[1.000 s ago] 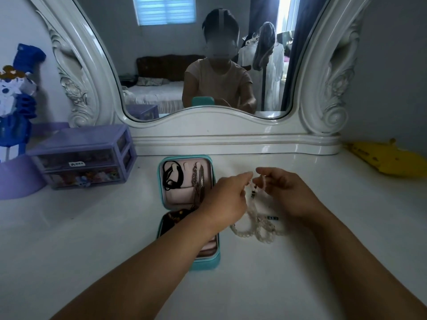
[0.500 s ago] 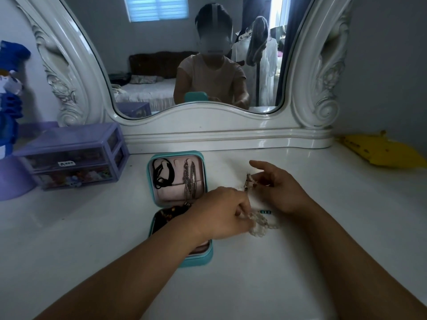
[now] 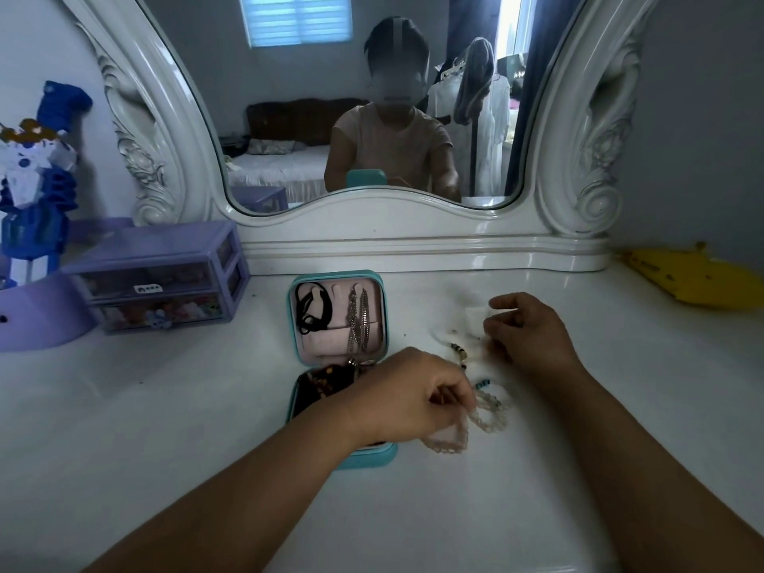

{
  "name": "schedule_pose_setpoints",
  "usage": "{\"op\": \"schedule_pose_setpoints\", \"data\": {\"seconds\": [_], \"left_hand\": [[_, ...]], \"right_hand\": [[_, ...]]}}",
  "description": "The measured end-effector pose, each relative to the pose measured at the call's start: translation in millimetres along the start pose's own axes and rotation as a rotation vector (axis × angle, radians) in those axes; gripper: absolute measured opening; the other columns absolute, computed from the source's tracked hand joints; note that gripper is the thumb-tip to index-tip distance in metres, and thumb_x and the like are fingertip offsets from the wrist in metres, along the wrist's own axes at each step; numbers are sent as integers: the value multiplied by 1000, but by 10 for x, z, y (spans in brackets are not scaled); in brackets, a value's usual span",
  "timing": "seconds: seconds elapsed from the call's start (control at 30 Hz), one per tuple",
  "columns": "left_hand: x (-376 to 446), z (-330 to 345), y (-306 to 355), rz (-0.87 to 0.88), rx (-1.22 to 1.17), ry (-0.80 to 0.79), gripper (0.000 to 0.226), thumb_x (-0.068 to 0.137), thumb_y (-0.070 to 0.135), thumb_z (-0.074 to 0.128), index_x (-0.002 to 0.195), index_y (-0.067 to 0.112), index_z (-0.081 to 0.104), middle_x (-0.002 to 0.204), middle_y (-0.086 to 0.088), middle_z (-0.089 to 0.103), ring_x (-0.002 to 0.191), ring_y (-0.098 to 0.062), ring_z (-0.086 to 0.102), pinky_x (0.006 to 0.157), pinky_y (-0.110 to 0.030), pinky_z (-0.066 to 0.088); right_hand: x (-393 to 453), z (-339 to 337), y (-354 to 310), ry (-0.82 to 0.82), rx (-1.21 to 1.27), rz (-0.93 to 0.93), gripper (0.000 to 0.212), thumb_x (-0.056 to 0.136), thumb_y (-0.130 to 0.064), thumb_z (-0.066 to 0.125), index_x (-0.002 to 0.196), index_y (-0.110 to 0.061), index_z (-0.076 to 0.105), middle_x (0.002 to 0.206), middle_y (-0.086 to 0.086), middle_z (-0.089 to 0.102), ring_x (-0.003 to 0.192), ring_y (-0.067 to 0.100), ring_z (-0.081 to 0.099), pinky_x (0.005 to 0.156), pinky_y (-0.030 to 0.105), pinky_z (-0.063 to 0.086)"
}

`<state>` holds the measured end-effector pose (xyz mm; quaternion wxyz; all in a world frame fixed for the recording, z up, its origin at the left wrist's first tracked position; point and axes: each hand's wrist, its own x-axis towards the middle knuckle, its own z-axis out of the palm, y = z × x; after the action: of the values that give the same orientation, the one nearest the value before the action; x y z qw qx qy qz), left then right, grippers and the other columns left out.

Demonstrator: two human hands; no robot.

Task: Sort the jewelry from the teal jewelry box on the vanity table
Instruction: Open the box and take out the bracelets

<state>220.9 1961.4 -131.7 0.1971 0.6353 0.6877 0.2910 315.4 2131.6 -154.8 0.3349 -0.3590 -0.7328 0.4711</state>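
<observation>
Jewelry box [image 3: 337,324] sits open at frame centre; my left hand [image 3: 409,397] pinches the pale bead strand [image 3: 483,419] beside it. I judge untangling is under way: my right hand [image 3: 533,332], fingers loosely curled, should next draw one strand free.

A glossy white vanity table [image 3: 206,428] carries an open teal jewelry box [image 3: 374,457], pale beaded bracelets [image 3: 490,415] beside it, a purple plastic drawer organizer [image 3: 161,279] and a flat yellow object [image 3: 690,277].

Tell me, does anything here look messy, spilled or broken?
Nothing looks broken or spilled. The pale bead bracelets lie in a loose heap on the vanity table beside the open teal jewelry box, under the left hand. That fits sorting in progress. Dark specks dot the tabletop near the right hand.
</observation>
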Motion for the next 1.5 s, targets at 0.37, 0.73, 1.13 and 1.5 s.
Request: {"op": "schedule_pose_setpoints", "data": {"seconds": [0.37, 0.73, 1.13, 1.5], "left_hand": [[-187, -306, -178, 41, 25, 288, 14, 81, 8, 66, 90, 17, 71, 78, 19, 59, 72, 2, 59, 65, -7, 44], [-669, -700, -556, -151, 43, 405, 16, 75, 0, 70, 84, 13, 75, 66, 16, 61, 53, 9, 56, 54, -3, 37], [-850, -683, -746, -308, -44, 395, 5, 71, 26, 68, 70, 31, 66, 61, 3, 65, 54, -7, 55, 57, -26, 44], [-879, -659, -623, -338, 173, 222, 21, 62, 40, 77, 77, 33, 64, 63, 11, 56, 55, -5, 51, 54, -23, 39]], "right_hand": [[-117, -13, -93, -52, 63, -76, 14, 83, -9, 61, 96, -12, 66, 88, 6, 69, 77, 15, 65, 70, 23, 48], [-494, 263, -387, -281, 45, -215, 7, 80, -4, 65, 78, -10, 69, 75, 10, 69, 59, 6, 61, 54, 11, 49], [-801, 710, -657, -580, -167, -487, 15, 74, -3, 72, 85, -14, 72, 84, -3, 60, 74, 4, 60, 65, 9, 44], [-841, 928, -667, -495, -477, -642, 22, 71, -21, 59, 86, -15, 73, 85, 2, 54, 77, 18, 57, 71, 31, 48]]}}
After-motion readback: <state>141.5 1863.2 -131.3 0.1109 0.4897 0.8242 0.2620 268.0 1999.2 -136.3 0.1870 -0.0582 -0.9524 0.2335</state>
